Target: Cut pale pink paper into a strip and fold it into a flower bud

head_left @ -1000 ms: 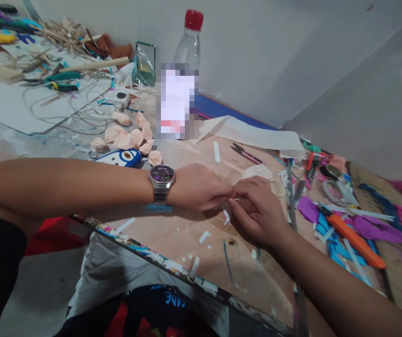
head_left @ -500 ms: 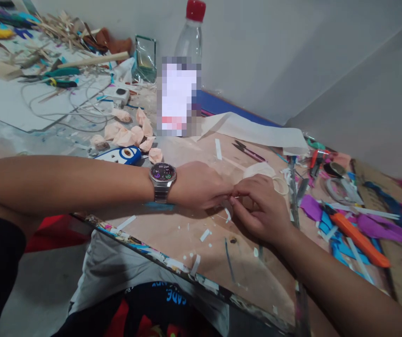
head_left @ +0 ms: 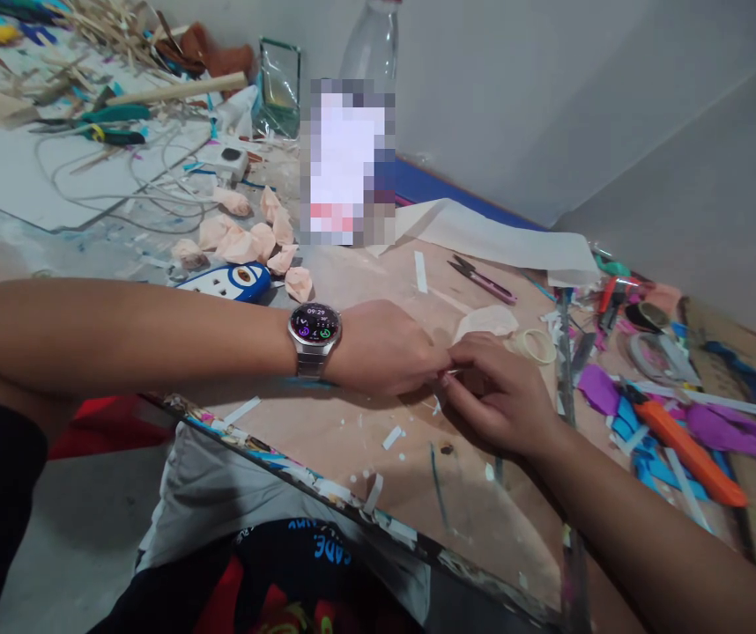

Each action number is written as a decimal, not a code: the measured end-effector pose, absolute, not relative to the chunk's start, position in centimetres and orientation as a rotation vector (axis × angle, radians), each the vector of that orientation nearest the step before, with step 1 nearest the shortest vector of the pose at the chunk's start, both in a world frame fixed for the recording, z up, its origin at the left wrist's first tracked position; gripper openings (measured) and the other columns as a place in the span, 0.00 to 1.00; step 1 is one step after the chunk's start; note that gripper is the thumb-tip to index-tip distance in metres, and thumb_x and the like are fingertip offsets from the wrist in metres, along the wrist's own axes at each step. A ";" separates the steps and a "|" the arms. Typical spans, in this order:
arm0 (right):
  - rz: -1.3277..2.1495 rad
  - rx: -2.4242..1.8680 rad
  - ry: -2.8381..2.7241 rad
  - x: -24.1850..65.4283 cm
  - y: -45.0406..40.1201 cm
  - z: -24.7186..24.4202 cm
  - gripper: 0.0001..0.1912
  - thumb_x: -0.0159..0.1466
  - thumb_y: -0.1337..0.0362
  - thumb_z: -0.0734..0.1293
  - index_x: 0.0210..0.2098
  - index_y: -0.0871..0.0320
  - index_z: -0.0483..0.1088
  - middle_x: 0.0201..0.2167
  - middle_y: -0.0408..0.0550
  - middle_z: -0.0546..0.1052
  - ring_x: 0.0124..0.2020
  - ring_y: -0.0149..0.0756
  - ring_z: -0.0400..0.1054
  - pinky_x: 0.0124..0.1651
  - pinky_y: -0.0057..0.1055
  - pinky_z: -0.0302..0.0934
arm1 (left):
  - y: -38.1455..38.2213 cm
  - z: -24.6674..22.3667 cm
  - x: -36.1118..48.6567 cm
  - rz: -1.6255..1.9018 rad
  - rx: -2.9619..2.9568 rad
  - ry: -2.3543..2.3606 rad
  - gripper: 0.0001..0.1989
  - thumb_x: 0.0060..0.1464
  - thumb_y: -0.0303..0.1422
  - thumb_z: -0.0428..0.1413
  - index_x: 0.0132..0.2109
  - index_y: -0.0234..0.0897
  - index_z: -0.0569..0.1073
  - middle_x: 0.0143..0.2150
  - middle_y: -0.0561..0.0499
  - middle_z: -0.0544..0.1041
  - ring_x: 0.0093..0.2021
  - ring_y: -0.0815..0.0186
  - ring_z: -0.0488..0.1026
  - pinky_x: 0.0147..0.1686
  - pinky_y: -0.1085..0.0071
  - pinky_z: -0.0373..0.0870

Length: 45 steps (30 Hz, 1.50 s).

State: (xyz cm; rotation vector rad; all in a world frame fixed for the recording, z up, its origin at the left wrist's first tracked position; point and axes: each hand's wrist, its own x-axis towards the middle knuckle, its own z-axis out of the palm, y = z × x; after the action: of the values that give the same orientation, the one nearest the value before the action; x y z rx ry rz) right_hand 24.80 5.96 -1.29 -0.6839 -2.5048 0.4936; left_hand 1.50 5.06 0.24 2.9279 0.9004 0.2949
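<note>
My left hand (head_left: 388, 348), with a watch (head_left: 315, 328) on its wrist, is closed, and its fingertips meet those of my right hand (head_left: 500, 387). The right thumb and index finger are pinched together on something small and thin, too small to name. What the left fingers hold is hidden behind the back of that hand. Both hands are low over the brown work board (head_left: 352, 440). Just beyond the right hand lie a pale round piece (head_left: 485, 324) and a cream ring of tape (head_left: 537, 346). Small scissors (head_left: 482, 280) rest farther back.
Crumpled peach pieces (head_left: 236, 238) and a blue-and-white object (head_left: 239, 280) lie beyond my left forearm. A blurred-out upright screen (head_left: 344, 167) stands before a bottle (head_left: 374, 53). An orange cutter (head_left: 688, 449) is at the right, pliers (head_left: 114, 126) at the left.
Both hands appear slightly farther right, still joined at the fingertips. The whole view has shifted, with the table items a little higher and the bottle's cap now mostly out of frame.
</note>
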 end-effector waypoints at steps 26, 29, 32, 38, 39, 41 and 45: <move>0.571 -0.772 -2.540 24.7 6.0 -1.2 0.02 0.67 0.65 0.68 0.40 0.55 0.73 0.32 0.45 0.78 0.34 0.32 0.70 0.39 0.33 0.63 | 5.1 -0.1 1.6 0.338 2.887 0.863 0.15 0.69 0.38 0.51 0.41 0.36 0.78 0.38 0.48 0.85 0.34 0.64 0.80 0.25 0.66 0.53; 0.608 -0.806 -2.534 24.7 6.1 -1.1 0.03 0.68 0.63 0.67 0.39 0.55 0.74 0.32 0.46 0.79 0.34 0.34 0.71 0.39 0.34 0.64 | 5.0 0.0 1.6 0.322 2.873 0.863 0.15 0.69 0.39 0.51 0.41 0.36 0.79 0.38 0.47 0.84 0.35 0.63 0.80 0.25 0.65 0.53; 0.615 -0.799 -2.532 24.7 6.1 -1.1 0.03 0.68 0.63 0.68 0.39 0.55 0.74 0.32 0.46 0.79 0.34 0.33 0.71 0.39 0.33 0.63 | 5.1 0.1 1.6 0.287 2.871 0.860 0.14 0.69 0.39 0.51 0.42 0.36 0.79 0.39 0.47 0.85 0.36 0.63 0.80 0.26 0.65 0.52; 0.602 -0.753 -2.531 24.7 6.2 -1.2 0.02 0.67 0.66 0.68 0.40 0.55 0.74 0.33 0.44 0.78 0.34 0.31 0.71 0.39 0.31 0.63 | 5.1 0.1 1.6 0.277 2.879 0.855 0.14 0.68 0.39 0.52 0.45 0.36 0.79 0.39 0.46 0.84 0.38 0.62 0.81 0.26 0.66 0.55; 0.601 -0.751 -2.532 24.7 6.2 -1.2 0.02 0.67 0.66 0.68 0.40 0.55 0.74 0.33 0.44 0.78 0.34 0.31 0.71 0.39 0.31 0.62 | 5.2 0.1 1.6 0.271 2.880 0.859 0.14 0.68 0.39 0.52 0.46 0.36 0.79 0.39 0.46 0.84 0.38 0.62 0.81 0.26 0.67 0.56; 0.602 -0.758 -2.529 24.7 6.2 -1.2 0.02 0.67 0.66 0.68 0.40 0.55 0.74 0.33 0.44 0.78 0.34 0.31 0.71 0.39 0.31 0.63 | 5.2 0.0 1.7 0.251 2.884 0.863 0.15 0.68 0.39 0.52 0.48 0.36 0.79 0.40 0.46 0.84 0.38 0.62 0.81 0.26 0.67 0.56; 0.620 -0.780 -2.526 24.7 6.2 -1.2 0.02 0.67 0.64 0.68 0.39 0.55 0.74 0.33 0.45 0.79 0.34 0.33 0.71 0.39 0.32 0.63 | 5.1 0.1 1.7 0.241 2.881 0.865 0.15 0.69 0.39 0.51 0.48 0.36 0.79 0.40 0.47 0.84 0.38 0.61 0.81 0.26 0.65 0.55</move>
State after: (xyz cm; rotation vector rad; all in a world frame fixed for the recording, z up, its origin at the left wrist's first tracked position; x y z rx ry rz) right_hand 24.73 6.19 -1.23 -0.7798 -2.5256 0.6202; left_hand 1.67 5.12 0.10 2.8810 0.8654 0.2413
